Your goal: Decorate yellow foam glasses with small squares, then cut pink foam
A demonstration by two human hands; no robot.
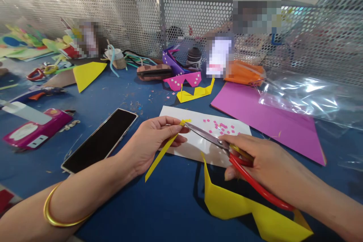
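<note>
My left hand point(159, 136) pinches a narrow yellow paper strip point(161, 157) between thumb and fingers, its long end hanging toward me. Red-handled scissors point(208, 136) are gripped in my right hand point(261, 155), with the blade tips at the strip's upper end beside my left fingertips. Beneath both hands lies a white sheet point(195, 147) with several small pink paper squares point(222, 126) scattered on it. Close to me, below the scissors, rest yellow paper glasses point(232, 204), partly covered by my right hand and the handles.
A black-screened phone point(102, 140) and a purple device point(39, 128) lie at left. Behind the sheet stand pink paper glasses point(184, 80) and smaller yellow glasses point(197, 92). Purple card point(269, 113) and clear plastic point(303, 94) spread at right. A perforated metal screen point(127, 7) borders the back.
</note>
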